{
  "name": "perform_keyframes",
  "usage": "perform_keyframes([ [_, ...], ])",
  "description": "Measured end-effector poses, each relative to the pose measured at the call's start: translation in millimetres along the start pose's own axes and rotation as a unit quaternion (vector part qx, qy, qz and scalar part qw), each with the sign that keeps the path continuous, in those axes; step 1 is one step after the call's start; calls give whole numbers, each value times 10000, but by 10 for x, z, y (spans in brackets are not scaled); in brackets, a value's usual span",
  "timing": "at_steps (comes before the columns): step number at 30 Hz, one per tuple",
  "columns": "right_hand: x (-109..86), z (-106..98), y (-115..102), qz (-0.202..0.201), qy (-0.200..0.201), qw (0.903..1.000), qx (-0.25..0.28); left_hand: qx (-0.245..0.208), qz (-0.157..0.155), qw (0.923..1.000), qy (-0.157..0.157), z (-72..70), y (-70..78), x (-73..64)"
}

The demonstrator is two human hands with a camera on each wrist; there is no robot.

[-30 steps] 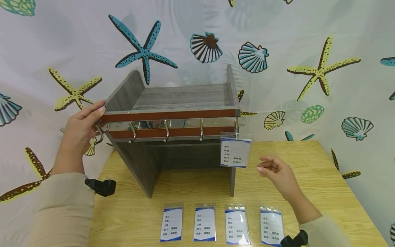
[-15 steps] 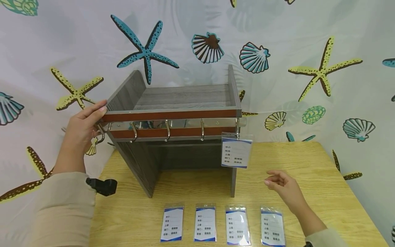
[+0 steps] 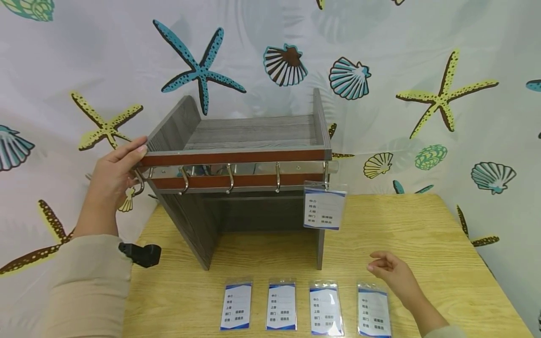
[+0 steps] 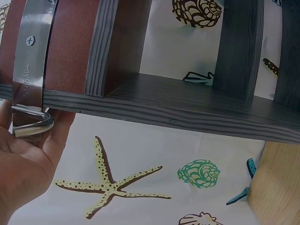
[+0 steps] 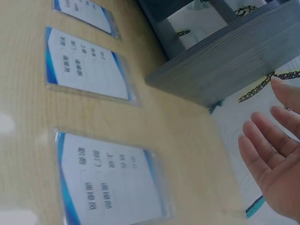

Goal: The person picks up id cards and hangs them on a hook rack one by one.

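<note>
A grey wooden shelf (image 3: 253,131) with a red-brown front carries a metal hook rail (image 3: 253,169). My left hand (image 3: 112,176) grips the shelf's front left corner, thumb on top; the left wrist view shows this hand (image 4: 28,164) beside the end hook (image 4: 33,123). From the hook at the right end hangs a badge (image 3: 324,206) in a clear plastic sleeve. My right hand (image 3: 395,277) is in the air to the right, holding nothing, fingers loosely bent. Below it to the left lies the nearest badge (image 3: 374,311) on the table.
Three more badges lie in a row: the left one (image 3: 235,306), the middle one (image 3: 281,306) and one (image 3: 326,309) beside the nearest. They rest on the wooden table (image 3: 177,300). Behind stands a cloth backdrop (image 3: 372,28) printed with starfish and shells.
My right hand has moved down and to the right, away from the hanging badge toward the table. The left hand keeps its hold on the shelf corner.
</note>
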State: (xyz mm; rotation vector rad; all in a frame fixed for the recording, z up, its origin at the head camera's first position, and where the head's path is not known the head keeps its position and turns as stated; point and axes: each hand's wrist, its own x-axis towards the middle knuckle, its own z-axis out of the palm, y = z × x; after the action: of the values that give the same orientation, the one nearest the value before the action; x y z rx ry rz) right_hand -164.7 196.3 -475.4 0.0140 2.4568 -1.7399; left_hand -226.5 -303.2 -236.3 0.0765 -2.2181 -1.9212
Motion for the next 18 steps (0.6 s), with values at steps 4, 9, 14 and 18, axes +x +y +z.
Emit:
perform_keyframes([
  [4, 0, 19, 100, 102, 27, 9999, -58, -15, -7, 10000, -5, -2, 2, -1],
  [9, 10, 29, 227, 211, 1, 9995, -252, -48, 39, 10000, -12, 2, -1, 1],
  [14, 12, 34, 345, 328, -63, 9992, -217, -85, 62, 9999, -44, 3, 1, -1],
  [18, 18, 33, 437, 402, -5, 9984, -385, -59, 44, 10000, -42, 1, -1, -8],
])
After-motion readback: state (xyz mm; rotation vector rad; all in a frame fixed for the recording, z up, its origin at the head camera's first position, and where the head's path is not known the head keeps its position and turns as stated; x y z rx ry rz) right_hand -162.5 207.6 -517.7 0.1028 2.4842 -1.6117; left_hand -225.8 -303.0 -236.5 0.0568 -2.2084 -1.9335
